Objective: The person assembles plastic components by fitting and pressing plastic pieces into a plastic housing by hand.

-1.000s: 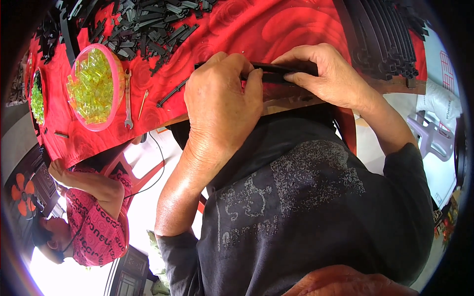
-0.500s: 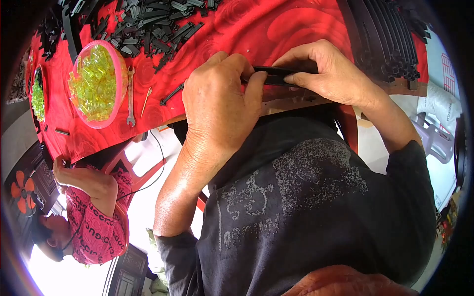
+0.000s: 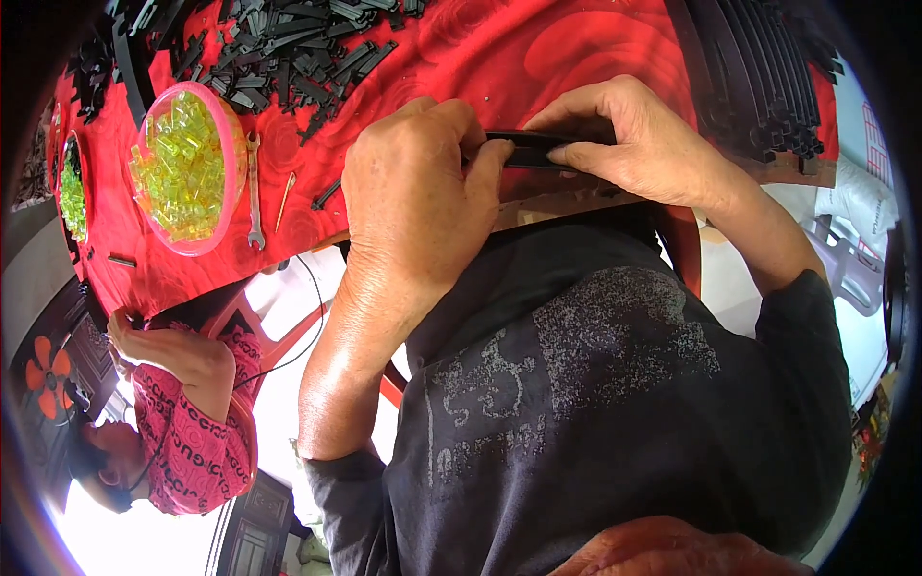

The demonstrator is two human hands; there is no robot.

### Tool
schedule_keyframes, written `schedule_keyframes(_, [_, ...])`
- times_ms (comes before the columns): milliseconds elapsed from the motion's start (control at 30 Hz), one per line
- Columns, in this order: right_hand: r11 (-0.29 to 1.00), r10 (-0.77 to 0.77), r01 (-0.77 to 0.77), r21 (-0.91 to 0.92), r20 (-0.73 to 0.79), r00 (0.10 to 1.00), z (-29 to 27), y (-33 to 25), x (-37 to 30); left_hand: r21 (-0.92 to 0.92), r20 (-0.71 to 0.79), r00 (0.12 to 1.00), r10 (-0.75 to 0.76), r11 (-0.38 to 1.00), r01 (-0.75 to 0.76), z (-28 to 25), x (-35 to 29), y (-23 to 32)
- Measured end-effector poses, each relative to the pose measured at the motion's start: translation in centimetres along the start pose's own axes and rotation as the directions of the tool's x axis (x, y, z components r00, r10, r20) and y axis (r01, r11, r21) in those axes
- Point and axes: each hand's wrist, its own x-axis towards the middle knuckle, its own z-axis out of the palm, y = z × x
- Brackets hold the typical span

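Note:
Between my two hands, near the front edge of the red-covered table, is a long black strip (image 3: 530,152). My left hand (image 3: 423,182) grips it toward its left end, with thumb and fingers pinched together. On the right, my right hand (image 3: 634,144) pinches the same strip between thumb and fingertips. Part of the strip is hidden behind my left fingers. A thin black piece (image 3: 327,196) juts out to the left of my left hand and lies by the cloth; its other end is hidden by the hand.
A pink-rimmed basket (image 3: 233,154) holds yellow-green clear pieces, beside a wrench (image 3: 254,192) and a thin pointed stick (image 3: 285,202). Loose black pieces (image 3: 288,58) are heaped at the back; long black strips (image 3: 759,77) are stacked at right. Another person (image 3: 187,422) sits at left.
My left hand has shifted slightly left, and a little more of the black strip shows between the hands. My right hand keeps its pinch almost in place.

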Motion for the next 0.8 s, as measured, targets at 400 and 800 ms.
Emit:
schedule_keyframes(400, [0.999, -0.048, 0.048, 0.004, -0.007, 0.999, 0.4, 0.2, 0.1, 0.033, -0.015, 1.0, -0.002, 0.999, 0.003, 0.0, -0.5, 0.0])
schedule_keyframes(800, [0.984, -0.12, 0.111, -0.141, -0.056, 0.991, 0.9, -0.3, -0.5, 0.008, -0.015, 0.997, -0.077, 0.997, 0.077, -0.3, -1.6, 0.1])
